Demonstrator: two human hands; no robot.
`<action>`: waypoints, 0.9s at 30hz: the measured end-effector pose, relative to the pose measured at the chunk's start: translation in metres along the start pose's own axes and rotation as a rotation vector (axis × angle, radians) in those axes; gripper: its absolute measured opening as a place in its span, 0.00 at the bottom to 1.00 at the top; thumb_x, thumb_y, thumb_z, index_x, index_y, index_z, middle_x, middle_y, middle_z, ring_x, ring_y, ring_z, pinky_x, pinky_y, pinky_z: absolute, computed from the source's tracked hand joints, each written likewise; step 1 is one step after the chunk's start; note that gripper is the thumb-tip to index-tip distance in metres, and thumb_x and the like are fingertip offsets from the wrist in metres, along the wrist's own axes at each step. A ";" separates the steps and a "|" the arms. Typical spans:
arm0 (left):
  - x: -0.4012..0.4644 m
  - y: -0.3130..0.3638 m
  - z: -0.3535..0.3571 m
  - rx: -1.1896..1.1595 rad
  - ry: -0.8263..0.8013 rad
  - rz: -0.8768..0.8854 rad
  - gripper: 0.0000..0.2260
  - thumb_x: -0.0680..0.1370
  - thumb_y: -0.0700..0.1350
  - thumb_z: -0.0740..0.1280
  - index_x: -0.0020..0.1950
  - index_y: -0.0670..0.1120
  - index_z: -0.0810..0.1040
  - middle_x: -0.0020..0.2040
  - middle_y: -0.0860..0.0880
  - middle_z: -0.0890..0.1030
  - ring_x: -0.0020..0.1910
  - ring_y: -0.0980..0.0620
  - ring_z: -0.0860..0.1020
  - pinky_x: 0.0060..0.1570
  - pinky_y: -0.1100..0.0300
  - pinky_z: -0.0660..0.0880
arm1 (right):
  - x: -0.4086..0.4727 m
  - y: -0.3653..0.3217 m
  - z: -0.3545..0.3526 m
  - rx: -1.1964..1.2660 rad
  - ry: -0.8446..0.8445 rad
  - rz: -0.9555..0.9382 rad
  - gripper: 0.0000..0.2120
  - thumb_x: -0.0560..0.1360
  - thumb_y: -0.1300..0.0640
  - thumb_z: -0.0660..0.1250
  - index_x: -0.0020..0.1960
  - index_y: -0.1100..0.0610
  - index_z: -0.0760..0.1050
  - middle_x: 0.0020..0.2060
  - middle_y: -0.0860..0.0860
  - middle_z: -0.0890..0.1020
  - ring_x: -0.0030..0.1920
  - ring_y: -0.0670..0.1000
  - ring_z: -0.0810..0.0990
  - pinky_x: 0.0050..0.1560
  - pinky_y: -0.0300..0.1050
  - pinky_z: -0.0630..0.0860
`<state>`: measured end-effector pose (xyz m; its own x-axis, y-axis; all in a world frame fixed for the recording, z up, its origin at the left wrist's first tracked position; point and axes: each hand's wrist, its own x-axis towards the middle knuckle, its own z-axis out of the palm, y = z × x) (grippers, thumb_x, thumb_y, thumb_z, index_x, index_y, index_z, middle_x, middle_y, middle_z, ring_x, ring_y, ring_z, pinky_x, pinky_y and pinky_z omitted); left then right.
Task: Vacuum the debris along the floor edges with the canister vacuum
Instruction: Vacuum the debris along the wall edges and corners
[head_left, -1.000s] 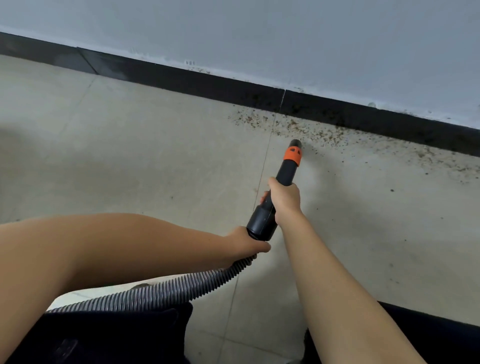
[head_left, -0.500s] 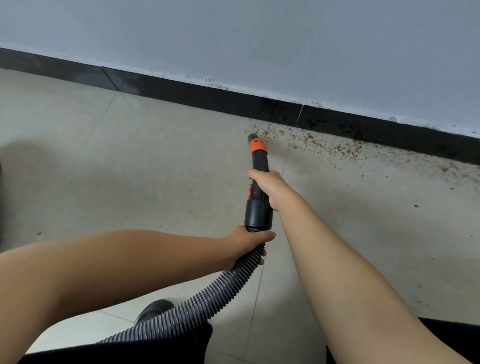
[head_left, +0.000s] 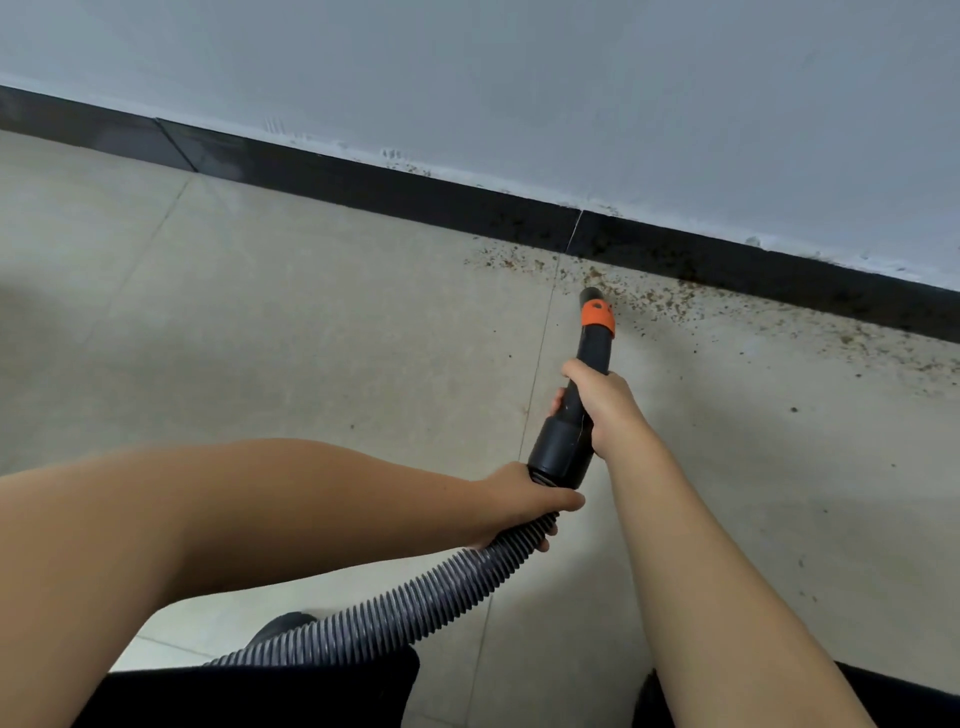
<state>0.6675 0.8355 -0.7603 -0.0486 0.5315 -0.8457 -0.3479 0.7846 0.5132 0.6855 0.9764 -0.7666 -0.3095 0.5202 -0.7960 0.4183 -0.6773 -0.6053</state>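
Ribbed hose (head_left: 395, 616) runs off the near edge behind dark clothing (head_left: 291, 691); canister unseen. Debris (head_left: 857, 340) continues past the right edge.

Matt plastic nozzle (head_left: 586, 384), ribbed hose (head_left: 415, 603), glossy skirting (head_left: 395, 184).

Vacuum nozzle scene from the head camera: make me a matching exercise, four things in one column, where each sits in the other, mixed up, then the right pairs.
Things:
1. black vacuum nozzle with orange band
2. ribbed grey vacuum hose
3. brown scattered debris
4. black baseboard strip

Places:
A. gripped by the left hand
B. along the foot of the grey wall
C. gripped by the right hand
D. on the beige tiled floor beside the baseboard

Pairs: 1-C, 2-A, 3-D, 4-B
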 end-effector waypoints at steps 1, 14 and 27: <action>0.002 0.004 0.001 -0.006 0.006 0.014 0.10 0.74 0.49 0.70 0.49 0.47 0.72 0.36 0.47 0.77 0.29 0.52 0.77 0.28 0.63 0.75 | 0.002 -0.004 -0.001 0.002 -0.001 0.001 0.05 0.73 0.63 0.65 0.45 0.59 0.68 0.27 0.54 0.73 0.20 0.50 0.73 0.25 0.42 0.75; -0.011 -0.007 -0.036 -0.251 0.234 0.069 0.10 0.76 0.46 0.69 0.50 0.44 0.72 0.36 0.45 0.76 0.28 0.50 0.77 0.27 0.63 0.75 | 0.012 -0.015 0.084 -0.229 -0.264 -0.024 0.05 0.73 0.63 0.65 0.46 0.59 0.68 0.25 0.55 0.75 0.21 0.52 0.73 0.27 0.42 0.76; 0.007 0.020 -0.020 -0.027 0.066 0.026 0.10 0.75 0.48 0.70 0.49 0.47 0.72 0.37 0.46 0.77 0.29 0.51 0.77 0.27 0.64 0.75 | 0.021 -0.022 0.021 -0.030 -0.030 -0.008 0.06 0.73 0.63 0.65 0.47 0.58 0.68 0.28 0.54 0.75 0.25 0.51 0.74 0.34 0.45 0.76</action>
<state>0.6413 0.8484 -0.7585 -0.1192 0.5284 -0.8406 -0.3711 0.7615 0.5313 0.6515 0.9915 -0.7703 -0.3379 0.5093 -0.7915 0.4407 -0.6575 -0.6111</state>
